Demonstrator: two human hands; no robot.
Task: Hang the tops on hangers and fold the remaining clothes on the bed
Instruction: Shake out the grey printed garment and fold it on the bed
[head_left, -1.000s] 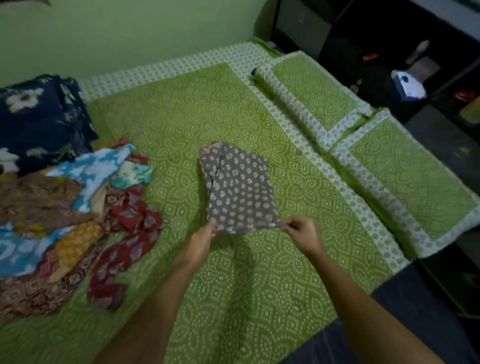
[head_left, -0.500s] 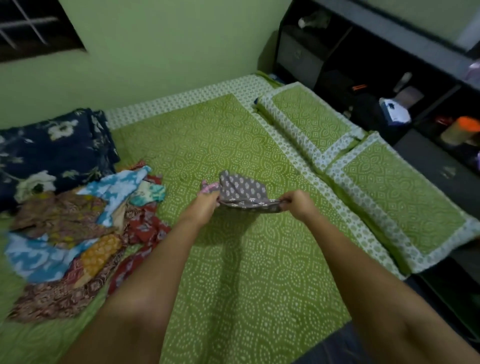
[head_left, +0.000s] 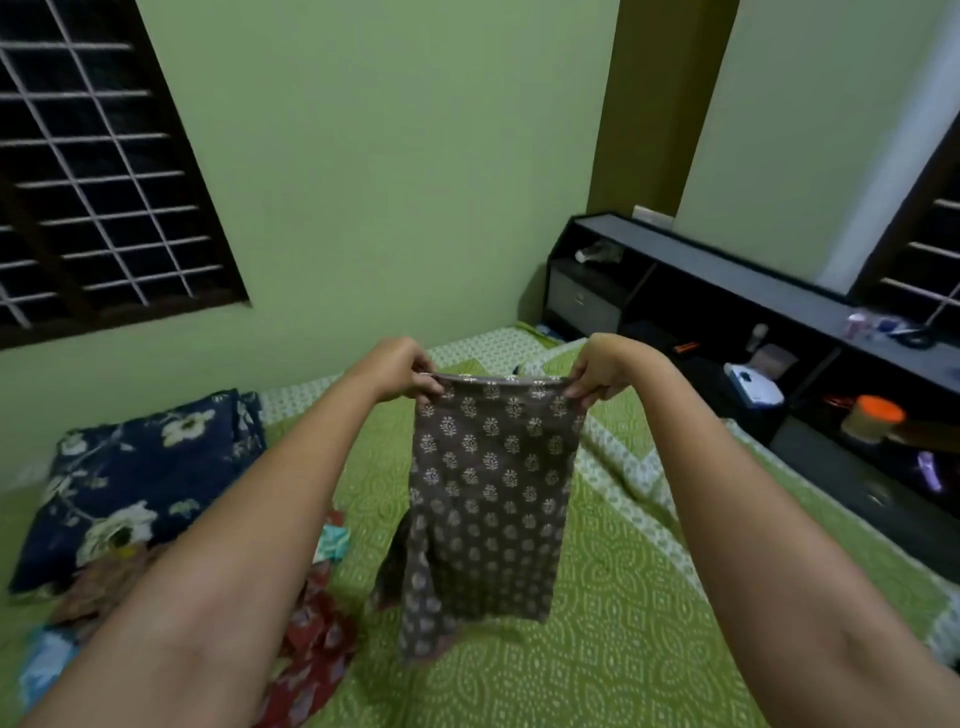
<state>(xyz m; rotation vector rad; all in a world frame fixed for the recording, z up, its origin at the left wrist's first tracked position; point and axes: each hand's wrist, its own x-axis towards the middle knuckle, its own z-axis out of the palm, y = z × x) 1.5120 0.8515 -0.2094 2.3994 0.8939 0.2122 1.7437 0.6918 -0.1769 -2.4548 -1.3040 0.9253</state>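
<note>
holding the grey printed garment (head_left: 488, 499) up by its top edge, left hand (head_left: 400, 371) and right hand (head_left: 597, 374) each pinching a corner, it hangs above the bed (head_left: 623, 623), apparently being sorted; next comes hanging or folding it.

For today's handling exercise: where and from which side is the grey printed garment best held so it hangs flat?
Grip the grey printed garment at the two corners of its top edge, from above, one corner per hand, as the left hand and right hand do. Probably best: that edge is stretched straight and the cloth drops freely above the bed.
</note>
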